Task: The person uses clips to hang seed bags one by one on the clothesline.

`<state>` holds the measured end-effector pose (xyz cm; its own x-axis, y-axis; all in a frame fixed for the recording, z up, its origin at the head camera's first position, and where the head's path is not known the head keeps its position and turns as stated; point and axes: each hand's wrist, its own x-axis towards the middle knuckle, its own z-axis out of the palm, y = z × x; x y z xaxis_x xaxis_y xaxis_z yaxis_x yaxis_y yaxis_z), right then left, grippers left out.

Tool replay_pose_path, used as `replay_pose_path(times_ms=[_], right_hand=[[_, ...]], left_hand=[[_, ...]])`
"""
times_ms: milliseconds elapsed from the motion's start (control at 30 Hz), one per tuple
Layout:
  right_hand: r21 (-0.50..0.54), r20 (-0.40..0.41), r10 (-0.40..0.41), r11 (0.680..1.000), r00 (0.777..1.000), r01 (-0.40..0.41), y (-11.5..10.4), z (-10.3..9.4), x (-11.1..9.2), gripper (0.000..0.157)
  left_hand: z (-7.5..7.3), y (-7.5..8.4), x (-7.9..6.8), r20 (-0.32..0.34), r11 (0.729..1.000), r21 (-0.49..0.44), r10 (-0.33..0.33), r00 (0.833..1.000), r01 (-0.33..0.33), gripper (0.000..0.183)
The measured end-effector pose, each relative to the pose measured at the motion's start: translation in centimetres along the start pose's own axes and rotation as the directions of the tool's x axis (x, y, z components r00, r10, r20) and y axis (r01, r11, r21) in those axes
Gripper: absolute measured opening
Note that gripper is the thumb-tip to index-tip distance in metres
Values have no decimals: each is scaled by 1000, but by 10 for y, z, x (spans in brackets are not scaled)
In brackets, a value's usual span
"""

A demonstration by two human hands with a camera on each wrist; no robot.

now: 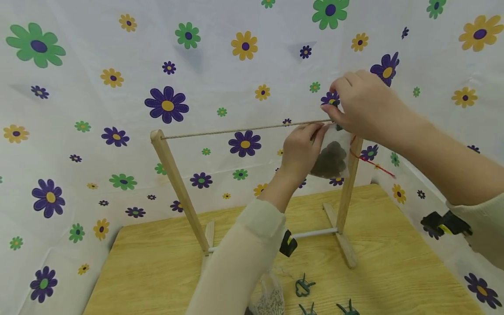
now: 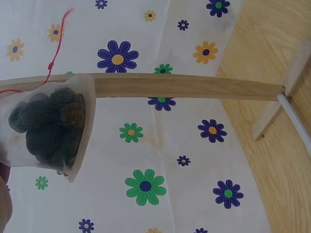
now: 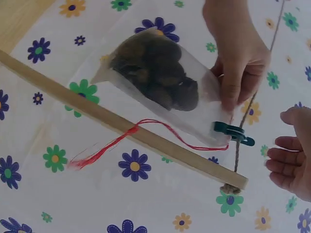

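A white mesh bag (image 1: 330, 159) with dark, rounded lumps inside hangs at the right end of a thin rope (image 1: 236, 131). My left hand (image 1: 301, 148) pinches the bag's top edge just below the rope, thumb in front in the right wrist view. A green clip (image 3: 233, 132) grips the bag's upper corner at the rope. Beside the clip is my right hand (image 3: 294, 153), its fingers loosely bent and apart from it. From the bag's corner a red drawstring (image 3: 167, 128) trails. In the left wrist view the bag (image 2: 53, 126) fills the left side, with only a sliver of hand showing.
The rope spans two wooden posts (image 1: 179, 188) on feet, joined low down by a white rod (image 1: 315, 233). Several green clips (image 1: 303, 286) lie on the wood-grain table (image 1: 393, 245). Another mesh bag (image 1: 271, 297) with speckled contents is partly behind my left sleeve. Flower-patterned sheeting surrounds the table.
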<state>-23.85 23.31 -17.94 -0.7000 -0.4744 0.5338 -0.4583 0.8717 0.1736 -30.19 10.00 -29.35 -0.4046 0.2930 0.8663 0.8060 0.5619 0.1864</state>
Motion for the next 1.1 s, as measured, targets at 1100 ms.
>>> replay_pose_path(times_ms=[1100], right_hand=[[14,-363,-461,866,810,500,-34,148,-124,43]], left_hand=[[-52,-57,-177,432,822,119,463,774,-558,41]])
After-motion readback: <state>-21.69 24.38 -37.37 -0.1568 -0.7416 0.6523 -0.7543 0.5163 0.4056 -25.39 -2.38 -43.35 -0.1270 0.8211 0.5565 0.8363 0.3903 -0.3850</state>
